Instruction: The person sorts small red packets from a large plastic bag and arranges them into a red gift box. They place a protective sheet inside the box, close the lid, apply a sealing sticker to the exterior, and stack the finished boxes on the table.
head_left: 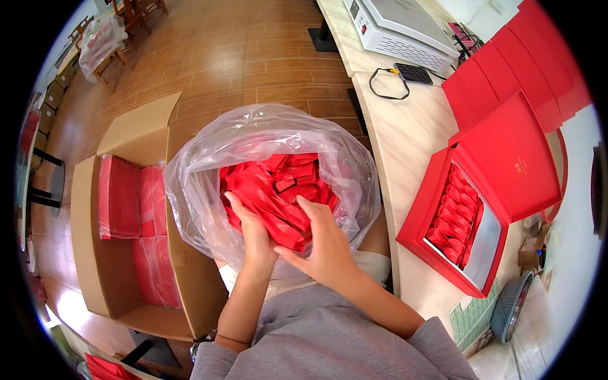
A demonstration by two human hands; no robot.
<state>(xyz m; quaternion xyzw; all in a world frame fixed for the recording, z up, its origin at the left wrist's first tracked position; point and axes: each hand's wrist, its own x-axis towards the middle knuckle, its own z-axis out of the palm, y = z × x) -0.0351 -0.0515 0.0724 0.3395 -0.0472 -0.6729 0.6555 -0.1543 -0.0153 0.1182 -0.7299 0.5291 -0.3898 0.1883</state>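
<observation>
A clear plastic bag (209, 136) stands open before my lap, full of small shiny red packets (297, 171). Inside its mouth my left hand (254, 237) and my right hand (323, 244) cup a row of red packets (269, 212) lined up side by side. My left hand grips the row from its left, and my right hand closes round its near right end. Some fingers are hidden under the packets. On the marble-patterned table to the right, an open red gift box (437, 183) holds a row of similar packets (457, 218) along its left part, with white lining beside them.
At left stands an open cardboard carton (88, 253) with plastic-wrapped red boxes (120, 196). Red boxes (506, 63) are stacked at the table's back right, near a white machine (399, 31) and a black corded device (413, 73). A grey basket (512, 307) sits lower right.
</observation>
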